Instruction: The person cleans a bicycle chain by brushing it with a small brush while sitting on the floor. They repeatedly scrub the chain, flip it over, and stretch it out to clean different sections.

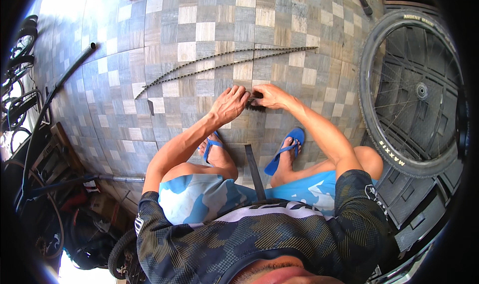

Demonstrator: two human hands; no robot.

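Note:
My two hands meet over the tiled floor in front of my feet. Between them is a small dark toothed bike part [257, 108], mostly covered by fingers, so its exact kind is unclear. My left hand [230, 104] is closed, its curled fingertips at the part's left side. With thumb and fingers pinched, my right hand [271, 95] grips it from the right. Just beyond lies a bicycle chain [209, 70], stretched across the floor in two long strands that come together at both ends. A short dark strip [150, 107] rests near the chain's left end.
A bicycle wheel with tyre [366, 92] lies at the right on dark grey panels [404, 199]. Black tubes [75, 69] stand at the left, near several tyres [25, 44] and bike parts. A black strap [254, 172] hangs between my legs, above my blue flip-flops [276, 164].

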